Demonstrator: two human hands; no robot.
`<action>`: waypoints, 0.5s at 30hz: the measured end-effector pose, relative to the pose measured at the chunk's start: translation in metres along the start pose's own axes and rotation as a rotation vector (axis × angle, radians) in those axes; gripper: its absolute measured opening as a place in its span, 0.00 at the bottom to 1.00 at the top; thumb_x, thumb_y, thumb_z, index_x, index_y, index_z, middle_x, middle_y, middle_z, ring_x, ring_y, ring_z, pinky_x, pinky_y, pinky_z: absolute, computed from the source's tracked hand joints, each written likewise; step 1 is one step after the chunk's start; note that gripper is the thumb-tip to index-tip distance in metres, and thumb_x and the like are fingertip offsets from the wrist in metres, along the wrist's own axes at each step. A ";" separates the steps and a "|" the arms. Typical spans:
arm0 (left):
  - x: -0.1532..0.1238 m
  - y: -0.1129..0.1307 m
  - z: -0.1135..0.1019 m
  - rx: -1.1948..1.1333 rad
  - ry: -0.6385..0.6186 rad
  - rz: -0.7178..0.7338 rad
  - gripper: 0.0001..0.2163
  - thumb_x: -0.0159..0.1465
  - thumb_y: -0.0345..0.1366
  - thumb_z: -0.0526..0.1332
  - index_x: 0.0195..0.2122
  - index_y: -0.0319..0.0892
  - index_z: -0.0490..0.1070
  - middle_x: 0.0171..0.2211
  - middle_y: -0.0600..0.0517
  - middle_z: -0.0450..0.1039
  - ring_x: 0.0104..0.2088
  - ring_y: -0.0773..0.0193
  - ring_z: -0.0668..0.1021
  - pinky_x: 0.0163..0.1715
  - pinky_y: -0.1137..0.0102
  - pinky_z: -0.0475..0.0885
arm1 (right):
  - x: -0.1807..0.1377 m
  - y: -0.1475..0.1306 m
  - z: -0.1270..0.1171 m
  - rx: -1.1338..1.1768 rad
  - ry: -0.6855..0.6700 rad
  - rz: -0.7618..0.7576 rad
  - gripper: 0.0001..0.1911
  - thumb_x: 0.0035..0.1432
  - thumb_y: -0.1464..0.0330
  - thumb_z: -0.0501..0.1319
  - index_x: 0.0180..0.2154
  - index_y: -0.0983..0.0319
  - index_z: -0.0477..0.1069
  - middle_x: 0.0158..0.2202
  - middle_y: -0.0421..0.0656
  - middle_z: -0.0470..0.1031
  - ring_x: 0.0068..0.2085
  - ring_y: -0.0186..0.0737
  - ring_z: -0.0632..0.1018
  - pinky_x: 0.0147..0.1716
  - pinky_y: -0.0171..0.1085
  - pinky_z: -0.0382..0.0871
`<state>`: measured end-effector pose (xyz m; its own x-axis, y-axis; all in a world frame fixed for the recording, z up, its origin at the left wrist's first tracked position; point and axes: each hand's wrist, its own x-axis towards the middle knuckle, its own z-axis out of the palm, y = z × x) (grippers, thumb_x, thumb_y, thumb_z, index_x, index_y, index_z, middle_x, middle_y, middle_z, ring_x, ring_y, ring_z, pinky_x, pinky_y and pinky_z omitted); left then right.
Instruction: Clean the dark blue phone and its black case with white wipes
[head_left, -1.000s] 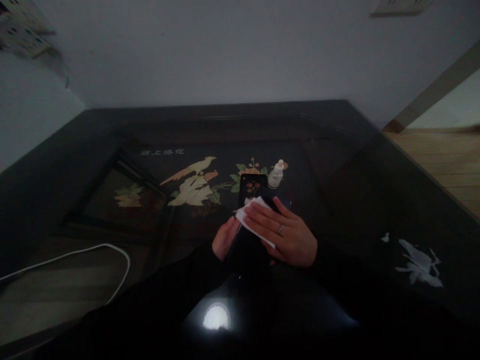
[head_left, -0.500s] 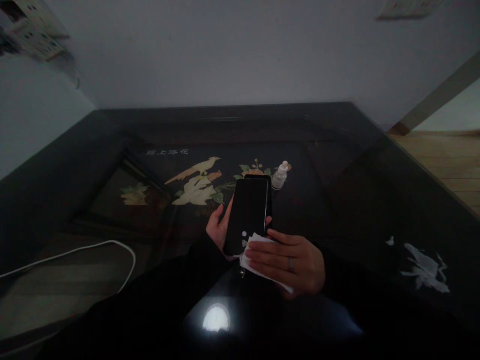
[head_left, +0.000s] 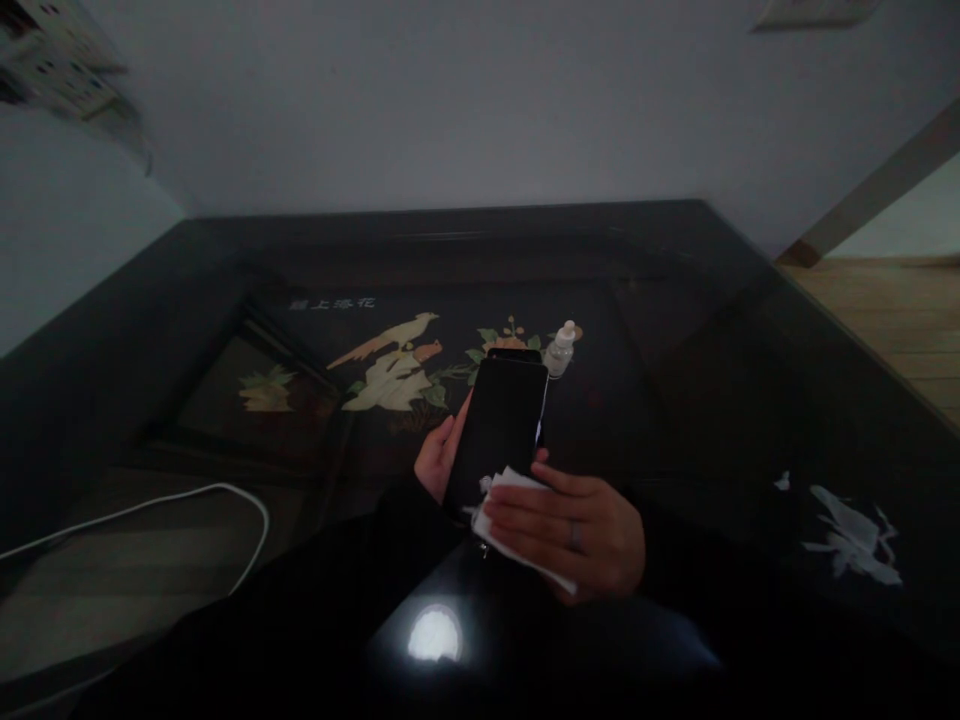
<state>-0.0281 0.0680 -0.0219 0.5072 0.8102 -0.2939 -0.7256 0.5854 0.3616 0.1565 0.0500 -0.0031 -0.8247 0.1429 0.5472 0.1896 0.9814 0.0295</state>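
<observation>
My left hand [head_left: 438, 463] grips a black phone [head_left: 501, 425] by its left edge, screen up and dark, above a dark glass-topped table [head_left: 712, 400]. My right hand [head_left: 574, 530] presses a folded white wipe [head_left: 504, 505] against the phone's lower end, fingers closed over the wipe; a ring shows on one finger. Just beyond the phone's top edge lies a second dark phone-like object [head_left: 514, 354], mostly hidden. A small white dropper bottle [head_left: 559, 350] stands right of it.
A white cable [head_left: 187, 497] loops across the table at the left. Torn white paper scraps [head_left: 847, 535] lie at the right. Under the glass is a bird-and-flower inlay [head_left: 390, 365]. A wall bounds the far side; wooden floor shows at the right.
A second ago my right hand held the wipe over the phone's upper part; it has slid down to the lower end, uncovering the screen. The phone has since tilted slightly rightward.
</observation>
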 end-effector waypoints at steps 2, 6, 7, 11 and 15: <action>0.000 -0.003 0.001 0.006 -0.009 0.053 0.26 0.61 0.42 0.47 0.62 0.50 0.47 0.48 0.47 0.69 0.36 0.58 0.74 0.40 0.60 0.66 | 0.000 0.003 -0.001 -0.001 -0.028 -0.037 0.22 0.62 0.66 0.44 0.50 0.71 0.66 0.54 0.48 0.67 0.59 0.44 0.62 0.60 0.47 0.50; 0.000 -0.011 0.005 0.022 -0.009 0.100 0.29 0.60 0.44 0.49 0.62 0.52 0.45 0.51 0.48 0.66 0.39 0.58 0.74 0.43 0.59 0.64 | -0.006 0.021 -0.008 -0.177 0.005 0.230 0.21 0.59 0.71 0.49 0.53 0.69 0.62 0.55 0.48 0.66 0.59 0.41 0.61 0.60 0.51 0.44; 0.000 -0.011 0.005 0.023 -0.010 0.096 0.29 0.60 0.45 0.50 0.62 0.52 0.44 0.52 0.47 0.66 0.40 0.57 0.74 0.43 0.58 0.64 | -0.007 0.022 -0.008 -0.205 0.012 0.275 0.22 0.58 0.71 0.50 0.54 0.69 0.61 0.55 0.49 0.66 0.59 0.42 0.61 0.60 0.52 0.44; 0.001 -0.008 0.000 0.043 -0.045 0.072 0.29 0.60 0.44 0.49 0.63 0.52 0.43 0.50 0.48 0.68 0.29 0.64 0.74 0.37 0.62 0.67 | -0.002 0.007 -0.001 -0.104 -0.040 0.097 0.21 0.60 0.68 0.48 0.52 0.71 0.63 0.55 0.48 0.66 0.59 0.44 0.62 0.60 0.49 0.46; 0.000 -0.004 0.000 0.081 -0.073 0.080 0.28 0.60 0.42 0.49 0.63 0.50 0.44 0.51 0.48 0.67 0.29 0.65 0.74 0.37 0.64 0.68 | 0.000 0.006 0.002 -0.058 -0.068 -0.026 0.23 0.62 0.65 0.44 0.53 0.71 0.62 0.56 0.48 0.64 0.60 0.43 0.60 0.62 0.49 0.38</action>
<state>-0.0254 0.0659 -0.0228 0.4838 0.8528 -0.1967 -0.7270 0.5168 0.4522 0.1567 0.0561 -0.0052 -0.8637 0.1272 0.4877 0.1960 0.9762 0.0924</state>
